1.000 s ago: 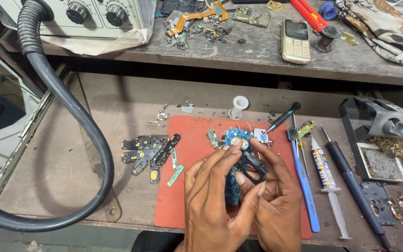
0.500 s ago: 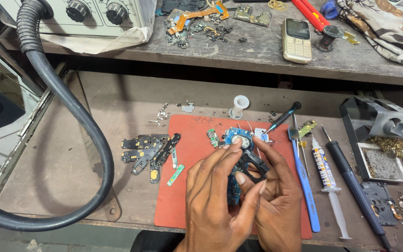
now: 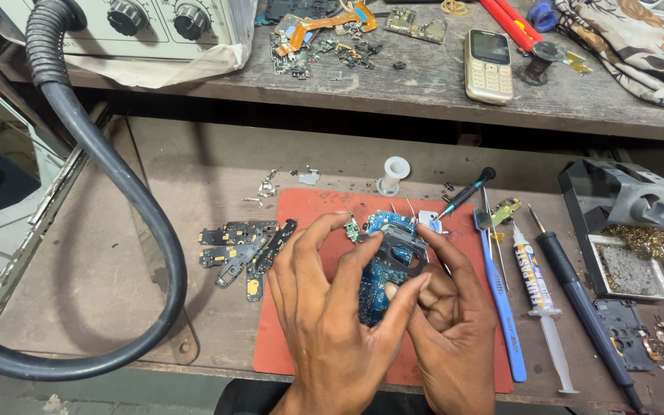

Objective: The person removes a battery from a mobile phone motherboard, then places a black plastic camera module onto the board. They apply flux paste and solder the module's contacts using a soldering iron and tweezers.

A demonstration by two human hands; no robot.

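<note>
Pinching from both sides now, the two hands meet over the red mat (image 3: pixel 301 323), which serves as our landmark. The left hand (image 3: pixel 332 323) has thumb and forefinger curled onto the near and left edges of a blue circuit board (image 3: pixel 378 288), and the right hand (image 3: pixel 443 323) closes thumb and forefinger on a dark metal frame (image 3: pixel 401 253) sitting on the board's far end. Whether frame and board are joined or just pressed together, you can't tell: the fingers cover most of the board. It is held just above the middle of the mat, and the near part of the mat is hidden under the wrists.

Left of the mat, a small heap of dark board pieces (image 3: pixel 244 250) lies on the bench. Just right of the mat sit a blue toothbrush (image 3: pixel 501 307), a paste syringe (image 3: pixel 539 300) and a dark-handled soldering iron (image 3: pixel 582 307), its tail cut off by the bottom edge. At the mat's far edge stands a white spool (image 3: pixel 393 173), with a small screwdriver (image 3: pixel 463 194) angled in beside it. Far behind the mat, on the raised shelf, rests a keypad phone (image 3: pixel 488 65). A thick black hose (image 3: pixel 124 200) loops well left of the mat, running out of view at the lower left.
</note>
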